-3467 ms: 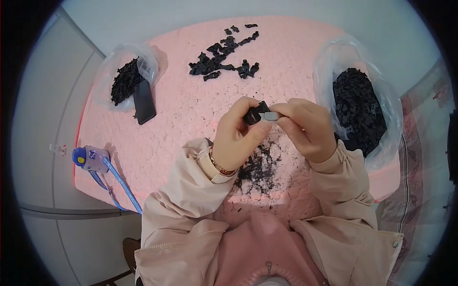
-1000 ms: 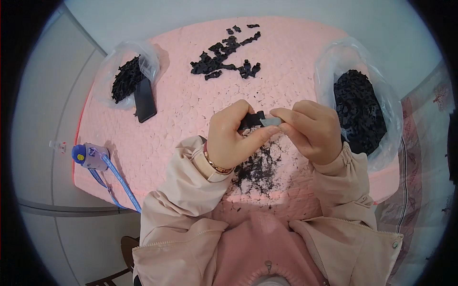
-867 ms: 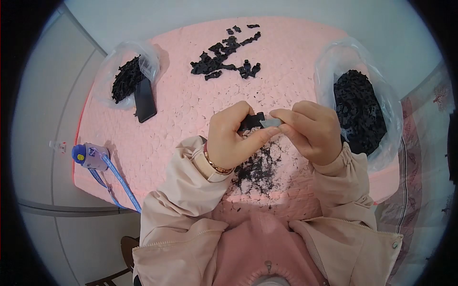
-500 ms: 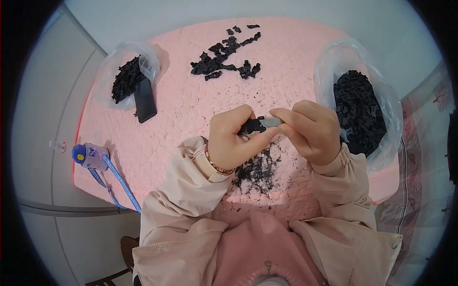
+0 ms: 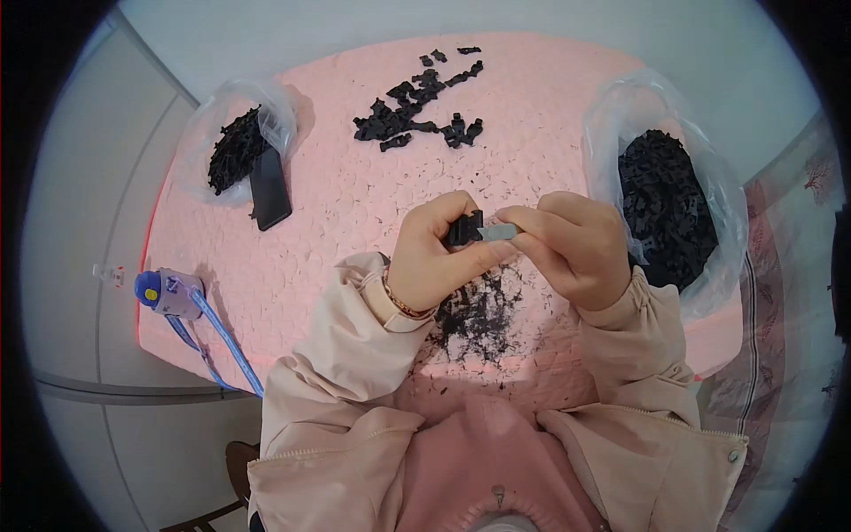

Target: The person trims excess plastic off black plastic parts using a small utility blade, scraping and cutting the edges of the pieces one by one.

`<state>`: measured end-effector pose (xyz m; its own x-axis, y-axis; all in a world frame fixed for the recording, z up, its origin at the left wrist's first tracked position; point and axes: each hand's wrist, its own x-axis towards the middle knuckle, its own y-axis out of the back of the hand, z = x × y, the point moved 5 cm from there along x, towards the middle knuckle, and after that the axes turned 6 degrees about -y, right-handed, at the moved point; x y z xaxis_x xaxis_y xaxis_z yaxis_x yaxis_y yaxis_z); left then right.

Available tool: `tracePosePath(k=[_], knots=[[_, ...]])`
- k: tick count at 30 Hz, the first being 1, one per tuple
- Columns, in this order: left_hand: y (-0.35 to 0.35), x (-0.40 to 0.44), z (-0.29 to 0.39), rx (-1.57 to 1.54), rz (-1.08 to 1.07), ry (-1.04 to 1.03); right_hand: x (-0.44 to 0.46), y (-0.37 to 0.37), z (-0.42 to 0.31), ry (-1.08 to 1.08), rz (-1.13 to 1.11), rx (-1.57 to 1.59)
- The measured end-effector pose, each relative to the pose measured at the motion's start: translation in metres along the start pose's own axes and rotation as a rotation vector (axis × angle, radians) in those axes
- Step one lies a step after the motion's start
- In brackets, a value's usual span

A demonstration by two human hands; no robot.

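My left hand [image 5: 430, 257] is closed around a small black part [image 5: 462, 230], which looks like molded rubber or plastic. Between the thumb and fingers of my right hand [image 5: 574, 248] is a short flat grey blade [image 5: 497, 232]. Its tip meets the right edge of the black part, and my left thumb lies just under the blade. Below both hands, a dark scatter of black shavings [image 5: 479, 321] covers the pink quilted cover [image 5: 337, 222].
Loose black parts [image 5: 399, 115] lie in a pile at the back. A clear bag of black parts [image 5: 669, 208] stands right, another bag [image 5: 238, 146] left. A phone [image 5: 271, 191] leans by the left bag. A strapped purple bottle [image 5: 177, 294] is near the left edge.
The black part has turned in my left hand and shows a different side. The blade has shifted slightly left and down along it, still in my right fingers.
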<state>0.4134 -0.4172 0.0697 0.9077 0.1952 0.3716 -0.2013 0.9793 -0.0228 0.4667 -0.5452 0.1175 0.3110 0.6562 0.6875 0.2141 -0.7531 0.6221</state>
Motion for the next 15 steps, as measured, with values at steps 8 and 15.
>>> tracePosePath(k=[8,15], knots=[[0.0027,-0.0003,-0.0032,0.094,-0.006,-0.098,-0.001,-0.0023,0.0005,-0.027,0.021,0.035],[0.0004,-0.0011,0.0047,0.154,0.004,-0.075,-0.0014,-0.0029,0.0035,-0.071,0.043,0.064]])
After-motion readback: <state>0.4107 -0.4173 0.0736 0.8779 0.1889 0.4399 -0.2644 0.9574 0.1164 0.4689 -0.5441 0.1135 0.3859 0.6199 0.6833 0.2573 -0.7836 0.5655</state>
